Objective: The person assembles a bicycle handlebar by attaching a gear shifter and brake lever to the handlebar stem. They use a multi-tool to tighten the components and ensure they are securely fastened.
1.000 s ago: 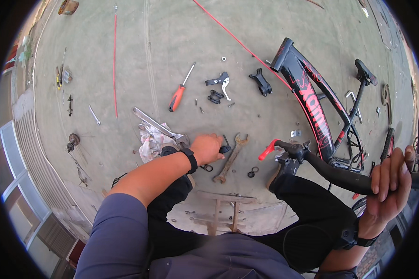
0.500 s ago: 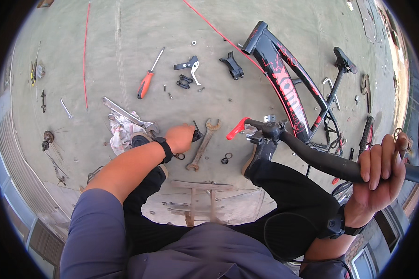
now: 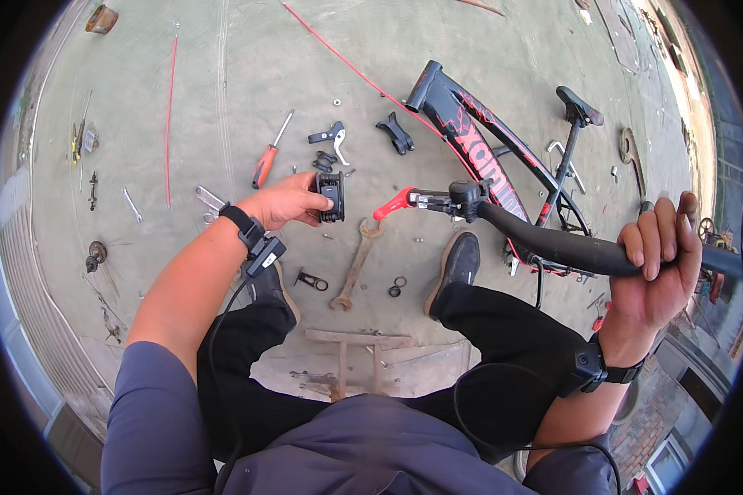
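Note:
My left hand (image 3: 293,200) pinches a black folding multi-tool (image 3: 332,198), held above the floor left of the red brake lever. My right hand (image 3: 662,247) is closed round a black handlebar (image 3: 565,243), which reaches across my right knee. The red lever (image 3: 395,203) sits at the bar's left end, beside a dark clamp or grip end (image 3: 464,196). Below the multi-tool, a large open-ended wrench (image 3: 357,268) lies on the floor between my feet. A small black bracket (image 3: 312,280) and two dark rings (image 3: 397,287) lie either side of it.
Beyond the bar lies a black and red bike frame (image 3: 483,153), with a saddle (image 3: 579,106) on it. An orange screwdriver (image 3: 272,150), a brake lever (image 3: 330,140), a black stem (image 3: 396,134), an adjustable wrench (image 3: 210,198) and red cables (image 3: 171,124) are spread on the floor.
My left hand has risen away from my left foot, moving up and forward with the multi-tool, whose body now shows. The lever end of the handlebar has swung forward and left; my right hand still grips it.

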Action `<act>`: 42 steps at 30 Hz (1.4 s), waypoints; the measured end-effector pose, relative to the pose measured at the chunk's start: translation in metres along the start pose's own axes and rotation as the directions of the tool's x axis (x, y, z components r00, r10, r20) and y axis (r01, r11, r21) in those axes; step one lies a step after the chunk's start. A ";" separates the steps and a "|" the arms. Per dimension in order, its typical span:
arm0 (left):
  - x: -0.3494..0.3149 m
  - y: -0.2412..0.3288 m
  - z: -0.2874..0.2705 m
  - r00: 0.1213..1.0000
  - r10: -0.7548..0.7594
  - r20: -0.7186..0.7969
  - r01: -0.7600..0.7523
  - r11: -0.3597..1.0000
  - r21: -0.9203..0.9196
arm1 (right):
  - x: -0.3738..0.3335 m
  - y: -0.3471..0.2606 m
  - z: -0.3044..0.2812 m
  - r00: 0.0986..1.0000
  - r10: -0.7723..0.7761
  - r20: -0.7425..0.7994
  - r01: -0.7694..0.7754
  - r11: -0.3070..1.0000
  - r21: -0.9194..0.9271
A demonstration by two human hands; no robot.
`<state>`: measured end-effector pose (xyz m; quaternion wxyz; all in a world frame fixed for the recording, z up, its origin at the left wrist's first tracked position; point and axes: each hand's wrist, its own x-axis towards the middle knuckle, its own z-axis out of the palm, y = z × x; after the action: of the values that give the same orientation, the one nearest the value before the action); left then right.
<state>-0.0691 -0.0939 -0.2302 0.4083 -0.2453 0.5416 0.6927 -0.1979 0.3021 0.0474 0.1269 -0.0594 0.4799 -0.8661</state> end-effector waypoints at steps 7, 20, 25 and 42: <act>-0.076 0.062 0.019 0.954 0.189 -0.231 -0.247 0.935 -0.256 | -0.017 -0.014 0.006 0.996 -0.089 0.026 0.079 0.962 0.263; -0.190 0.081 0.083 0.730 0.433 -0.528 -0.681 0.517 -0.518 | -0.033 -0.011 0.017 0.996 -0.077 0.034 0.034 0.738 0.674; -0.198 0.098 0.094 0.618 0.498 -0.608 -0.775 0.253 -0.579 | -0.034 0.003 0.024 0.998 0.053 -0.046 -0.003 0.690 0.724; -0.243 0.135 0.054 0.302 0.586 -0.752 -0.793 -0.283 -0.539 | -0.048 0.061 0.099 0.861 0.399 -0.315 -0.317 0.906 0.280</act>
<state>-0.0432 -0.1263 0.0497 -0.3484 -0.1186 0.1214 0.9219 -0.1194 0.2039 0.0493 0.2008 0.2079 0.3993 -0.8701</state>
